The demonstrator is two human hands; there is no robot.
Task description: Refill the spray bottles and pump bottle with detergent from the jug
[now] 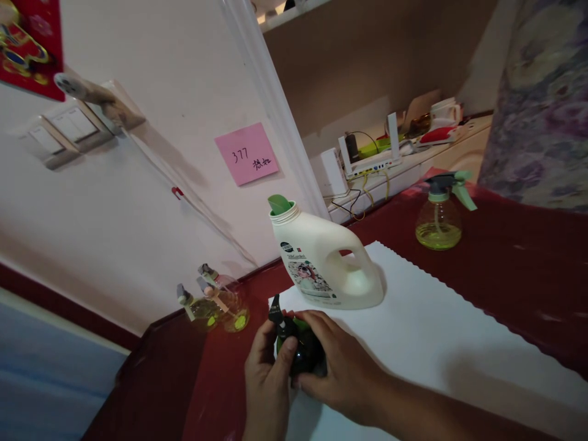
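Observation:
A dark green pump bottle (301, 353) is held between both hands, its black pump head (276, 311) tipped toward the upper left. My left hand (270, 375) is closed round the pump's neck, thumb against the near side. Wrapped round the bottle's body from the right is my right hand (342, 361). Just beyond my hands a large white detergent jug (328, 260) stands upright on a white sheet (441, 340). Its mouth is uncapped, with a green spout (278, 204) inside. The underside of the pump bottle is hidden by my fingers.
Spray bottles with yellowish liquid (227, 306) stand by the wall at left. Another spray bottle (438, 220) with a green trigger is on the red table (514, 269) at right. A white router (374, 160) and clutter sit on the shelf behind. A pink note (248, 154) is on the wall.

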